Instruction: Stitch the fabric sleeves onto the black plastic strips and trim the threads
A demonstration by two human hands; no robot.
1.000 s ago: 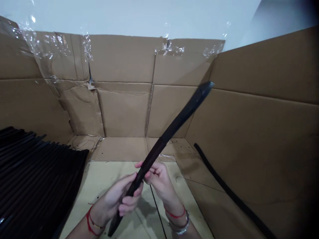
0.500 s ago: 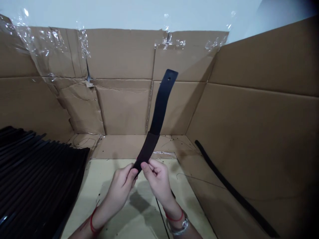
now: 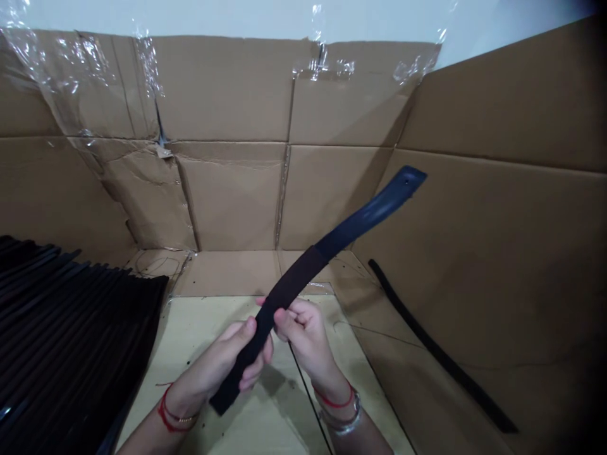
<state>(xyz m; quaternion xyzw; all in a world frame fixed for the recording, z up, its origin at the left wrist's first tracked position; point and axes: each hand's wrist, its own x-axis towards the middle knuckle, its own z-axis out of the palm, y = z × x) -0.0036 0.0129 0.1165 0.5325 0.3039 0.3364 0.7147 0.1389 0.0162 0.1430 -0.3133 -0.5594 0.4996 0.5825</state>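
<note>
The **left hand** (image 3: 213,360) is gripping a long black strap (image 3: 294,284), its fingers curled closed under the lower section and its thumb pressing on top. The right hand (image 3: 303,338) is pinching the same strap just beside it, with its fingers bent inward. The strap is slanting up and rightward above a pale board (image 3: 208,319), its holed tip bending over and not touching anything. A stack of black straps (image 3: 71,335) is lying at the left, and a loose black strip (image 3: 439,344) is resting against the right side. Taped cardboard walls (image 3: 232,196) are surrounding the work area.
</note>
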